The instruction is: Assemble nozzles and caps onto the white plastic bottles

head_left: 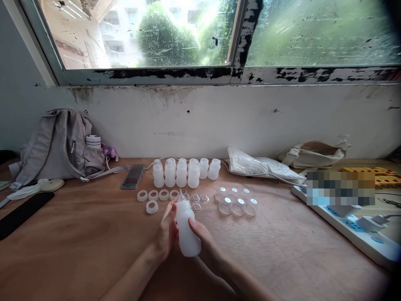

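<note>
A frosted white baby bottle (188, 234) is tilted slightly between my two hands, with a clear nipple (181, 197) at its neck. My right hand (205, 240) is wrapped round the lower body, thumb along its side. At the upper left of the bottle, my left hand (169, 228) has its fingers closed near the neck; some fingers are hidden behind it. Just beyond lie several white collar rings (152, 206), and beside them several clear nipples (197, 207). Clear dome caps (238, 208) stand in two rows to the right. Several bottles (158, 175) are lined up behind.
A grey backpack (59, 146) leans at the left wall, with a black strip (26, 214) before it. A phone-like blurred item (133, 176) lies near the bottles. White plastic packaging (260, 165), a beige bag (313, 154) and a power strip (344, 228) occupy the right.
</note>
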`<state>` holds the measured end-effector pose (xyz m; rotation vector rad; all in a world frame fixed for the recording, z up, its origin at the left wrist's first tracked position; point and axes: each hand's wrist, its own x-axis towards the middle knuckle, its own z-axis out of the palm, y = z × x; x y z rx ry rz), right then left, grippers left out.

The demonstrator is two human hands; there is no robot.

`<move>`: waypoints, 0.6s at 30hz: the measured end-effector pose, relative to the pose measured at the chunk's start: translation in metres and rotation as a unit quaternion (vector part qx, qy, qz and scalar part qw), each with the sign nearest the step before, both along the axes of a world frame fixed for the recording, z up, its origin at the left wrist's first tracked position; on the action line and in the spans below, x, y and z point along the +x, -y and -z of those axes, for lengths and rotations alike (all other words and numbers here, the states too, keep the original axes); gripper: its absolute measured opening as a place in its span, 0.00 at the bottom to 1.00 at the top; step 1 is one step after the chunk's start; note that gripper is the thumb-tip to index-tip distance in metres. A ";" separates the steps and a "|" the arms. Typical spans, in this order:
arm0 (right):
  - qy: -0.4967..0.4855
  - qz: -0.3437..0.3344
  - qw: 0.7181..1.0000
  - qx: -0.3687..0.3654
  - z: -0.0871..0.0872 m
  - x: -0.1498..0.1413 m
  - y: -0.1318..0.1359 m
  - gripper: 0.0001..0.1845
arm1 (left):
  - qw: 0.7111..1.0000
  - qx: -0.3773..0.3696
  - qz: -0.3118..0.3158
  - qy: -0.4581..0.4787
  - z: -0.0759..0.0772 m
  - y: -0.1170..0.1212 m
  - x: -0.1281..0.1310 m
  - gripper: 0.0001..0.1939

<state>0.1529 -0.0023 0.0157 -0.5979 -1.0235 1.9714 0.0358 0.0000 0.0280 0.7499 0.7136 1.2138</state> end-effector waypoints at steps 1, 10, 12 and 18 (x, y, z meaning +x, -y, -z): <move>-0.005 0.031 0.999 0.008 0.001 0.000 -0.003 0.19 | 1.000 -0.005 0.005 -0.007 0.003 -0.002 0.001 0.19; 0.184 0.155 0.961 0.135 0.013 0.014 -0.023 0.21 | 0.993 0.043 0.001 -0.114 0.009 -0.006 0.007 0.24; 0.248 0.166 0.939 0.172 0.007 0.019 -0.023 0.20 | 0.992 0.037 0.014 -0.121 0.005 -0.006 0.006 0.27; 0.324 0.139 0.904 0.241 -0.007 0.031 -0.026 0.22 | 0.986 0.067 0.027 -0.152 0.000 -0.006 0.004 0.25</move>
